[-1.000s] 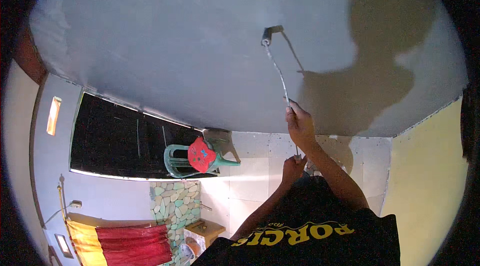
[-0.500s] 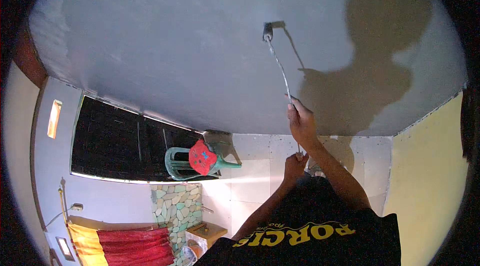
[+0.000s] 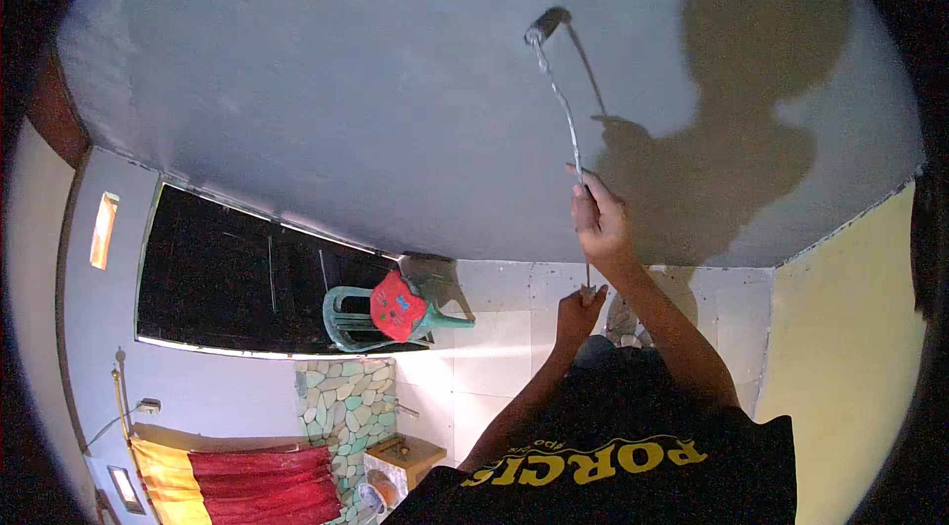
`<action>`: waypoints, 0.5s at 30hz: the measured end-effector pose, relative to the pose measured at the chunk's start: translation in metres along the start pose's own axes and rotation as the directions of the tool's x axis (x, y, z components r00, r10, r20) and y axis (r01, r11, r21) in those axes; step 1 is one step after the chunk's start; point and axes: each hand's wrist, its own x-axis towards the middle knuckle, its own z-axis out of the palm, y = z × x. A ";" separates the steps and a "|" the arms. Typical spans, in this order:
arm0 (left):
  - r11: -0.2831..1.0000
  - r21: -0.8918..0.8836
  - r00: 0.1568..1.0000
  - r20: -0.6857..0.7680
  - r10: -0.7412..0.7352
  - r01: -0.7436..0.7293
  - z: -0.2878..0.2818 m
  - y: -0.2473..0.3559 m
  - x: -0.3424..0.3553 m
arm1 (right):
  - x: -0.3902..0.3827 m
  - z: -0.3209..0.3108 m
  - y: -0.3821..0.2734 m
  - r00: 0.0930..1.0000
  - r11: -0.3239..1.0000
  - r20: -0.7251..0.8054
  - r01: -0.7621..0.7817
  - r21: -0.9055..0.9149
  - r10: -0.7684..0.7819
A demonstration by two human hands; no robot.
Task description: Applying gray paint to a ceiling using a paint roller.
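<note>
A paint roller (image 3: 560, 100) with a long, thin, pale-spattered handle reaches up over the grey painted wall (image 3: 346, 80). Its dark roller head (image 3: 547, 26) lies against that surface and casts a slim shadow beside it. My right hand (image 3: 600, 214) is wrapped round the middle of the handle, with the index finger stretched out past it. Lower down, my left hand (image 3: 577, 317) is closed round the handle's bottom end, close to my chest. Part of that grip is hidden by the hand itself.
A green plastic chair (image 3: 346, 319) with a red cushion (image 3: 397, 307) stands lower left beside a dark panel (image 3: 227, 268). Below are a red and yellow curtain (image 3: 262, 485), a stone-patterned strip (image 3: 346, 401) and a small wooden box-like stand (image 3: 415, 451). A yellow wall (image 3: 840, 327) bounds the right side.
The roller head has moved up the grey wall and slightly right, now tilted more. Both hands have risen a little with the handle, keeping their hold.
</note>
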 end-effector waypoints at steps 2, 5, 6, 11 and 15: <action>0.993 -0.115 0.999 0.018 -0.027 0.029 0.012 -0.019 -0.015 | -0.013 0.001 0.019 0.998 0.994 0.032 -0.046 -0.101 0.049; 0.951 -0.236 0.977 0.126 -0.174 0.200 0.020 -0.036 -0.032 | -0.026 -0.001 0.032 0.999 0.984 0.033 -0.037 -0.174 0.044; 0.952 -0.253 0.980 0.134 -0.144 0.174 0.020 -0.044 -0.035 | -0.025 0.002 0.031 0.999 0.985 0.036 -0.034 -0.171 0.041; 0.988 -0.152 1.000 -0.023 -0.004 0.000 0.005 -0.015 -0.005 | -0.001 0.002 0.003 1.000 1.000 0.018 -0.018 0.001 0.018; 0.978 -0.188 0.994 -0.086 0.071 -0.086 -0.008 0.021 0.010 | 0.015 -0.002 -0.012 0.998 0.994 -0.002 -0.062 0.092 0.063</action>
